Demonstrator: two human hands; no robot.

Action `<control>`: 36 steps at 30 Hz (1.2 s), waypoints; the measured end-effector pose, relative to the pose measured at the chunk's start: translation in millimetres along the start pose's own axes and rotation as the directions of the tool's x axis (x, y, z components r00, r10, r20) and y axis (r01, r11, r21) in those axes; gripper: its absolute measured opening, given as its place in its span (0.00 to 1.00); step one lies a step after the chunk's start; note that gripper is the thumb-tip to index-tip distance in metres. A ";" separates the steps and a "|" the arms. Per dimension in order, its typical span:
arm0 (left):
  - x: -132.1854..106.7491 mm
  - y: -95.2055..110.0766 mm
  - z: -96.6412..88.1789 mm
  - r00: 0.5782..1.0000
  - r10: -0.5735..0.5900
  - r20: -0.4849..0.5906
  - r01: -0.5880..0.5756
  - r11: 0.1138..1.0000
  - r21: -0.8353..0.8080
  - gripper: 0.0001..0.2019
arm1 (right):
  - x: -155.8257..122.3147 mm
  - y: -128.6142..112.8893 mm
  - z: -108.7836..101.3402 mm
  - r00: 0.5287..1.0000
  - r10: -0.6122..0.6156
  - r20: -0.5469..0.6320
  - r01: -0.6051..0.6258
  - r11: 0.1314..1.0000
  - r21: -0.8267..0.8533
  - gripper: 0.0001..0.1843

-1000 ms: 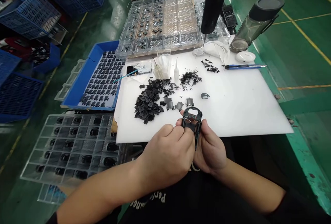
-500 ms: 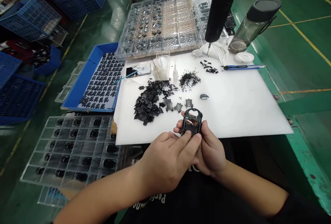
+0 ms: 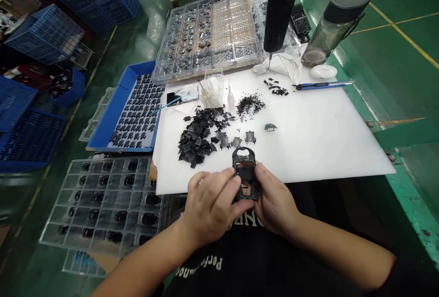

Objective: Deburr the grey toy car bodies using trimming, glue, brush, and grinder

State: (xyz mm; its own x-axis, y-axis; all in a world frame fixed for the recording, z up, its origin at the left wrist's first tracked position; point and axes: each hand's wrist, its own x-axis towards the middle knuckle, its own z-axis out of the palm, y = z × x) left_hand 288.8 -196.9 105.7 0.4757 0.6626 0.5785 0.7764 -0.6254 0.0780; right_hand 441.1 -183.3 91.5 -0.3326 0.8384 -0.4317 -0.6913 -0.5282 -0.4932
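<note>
Both hands hold a black plastic frame, shaped like a small car body with a cut-out at its far end, just over the board's near edge. My left hand grips its left side, fingers bent along the edge and thumb at the near end. On the right side, my right hand closes round it, thumb along the edge. Beyond the frame lie several small dark panels, one of them a flat panel with side tabs. A curved dark piece rests alone to their right.
On the white board lie a heap of black parts, tiny screws and a blue cutter. A black electric screwdriver hangs above. A bottle, compartment trays and a blue bin stand around.
My left hand has drawn back from the frame's middle to its left side, uncovering the inner panel. The frame has shifted slightly left in view.
</note>
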 end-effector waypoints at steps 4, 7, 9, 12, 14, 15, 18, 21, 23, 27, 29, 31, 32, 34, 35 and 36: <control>5.9 -5.5 -0.6 0.996 -0.085 0.029 0.088 0.992 -0.094 0.40 | -2.5 -2.6 -2.6 0.994 0.014 0.113 0.013 0.973 -0.229 0.11; 5.4 -7.7 1.5 0.992 -0.083 0.096 0.101 0.973 -0.209 0.41 | -3.6 -3.8 -2.2 0.995 -0.014 0.101 0.049 0.930 -0.364 0.07; 3.0 -8.0 3.5 0.991 -0.074 0.109 0.099 0.963 -0.249 0.42 | -3.8 -4.3 -0.9 0.996 -0.025 0.085 0.058 0.910 -0.412 0.06; 0.2 -8.2 6.1 0.993 -0.057 0.104 0.083 0.961 -0.264 0.43 | -3.9 -5.0 0.7 0.997 -0.035 0.073 0.064 0.891 -0.448 0.06; -0.7 -9.0 7.3 0.993 -0.047 0.111 0.075 0.961 -0.264 0.44 | -4.2 -5.3 0.8 0.997 -0.035 0.065 0.061 0.885 -0.461 0.06; -1.1 -9.5 7.9 0.992 -0.040 0.121 0.071 0.962 -0.264 0.44 | -4.5 -5.4 0.5 0.998 -0.035 0.059 0.059 0.884 -0.463 0.06; -2.7 -11.0 9.8 0.988 -0.026 0.149 0.067 0.960 -0.273 0.43 | -5.3 -5.4 -0.9 0.999 -0.027 0.039 0.042 0.884 -0.466 0.08; -4.2 -11.6 11.5 0.990 -0.023 0.138 0.064 0.952 -0.301 0.43 | -5.6 -5.4 -1.5 0.999 -0.025 0.023 0.033 0.872 -0.488 0.07; -4.5 -11.8 12.3 0.993 -0.025 0.117 0.062 0.943 -0.327 0.44 | -5.3 -5.5 -1.1 0.999 -0.027 0.019 0.033 0.862 -0.507 0.07; -3.7 -12.6 13.6 0.995 -0.035 0.092 0.067 0.925 -0.375 0.46 | -4.7 -6.0 1.4 1.000 -0.025 0.015 0.029 0.852 -0.522 0.08; -3.3 -13.1 14.1 0.996 -0.037 0.085 0.067 0.921 -0.383 0.47 | -4.2 -6.4 2.5 0.999 -0.025 0.021 0.032 0.855 -0.518 0.09; -3.1 -13.2 14.4 0.996 -0.035 0.076 0.061 0.923 -0.381 0.47 | -3.5 -6.9 2.7 1.000 -0.012 0.017 0.019 0.862 -0.506 0.09; -3.1 -13.1 14.6 0.997 -0.031 0.073 0.057 0.925 -0.376 0.48 | -3.1 -7.0 2.4 1.000 0.000 0.008 0.004 0.867 -0.499 0.09; -3.5 -12.4 14.7 0.997 -0.023 0.067 0.046 0.931 -0.361 0.48 | -2.4 -7.2 0.9 0.999 0.031 -0.013 -0.034 0.871 -0.490 0.09; -3.8 -11.8 14.7 0.997 -0.023 0.068 0.046 0.935 -0.353 0.48 | -2.2 -7.2 -0.2 0.999 0.046 -0.021 -0.050 0.870 -0.490 0.09; -4.2 -11.2 14.7 0.997 -0.026 0.069 0.048 0.938 -0.344 0.47 | -2.0 -7.1 -1.2 0.998 0.055 -0.024 -0.060 0.869 -0.491 0.09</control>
State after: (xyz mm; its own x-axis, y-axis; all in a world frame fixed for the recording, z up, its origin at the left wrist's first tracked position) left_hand 284.2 -186.6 90.4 0.4830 0.7052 0.5190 0.6083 -0.6966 0.3804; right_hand 447.5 -181.4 95.0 -0.3549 0.8045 -0.4762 -0.2664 -0.5753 -0.7734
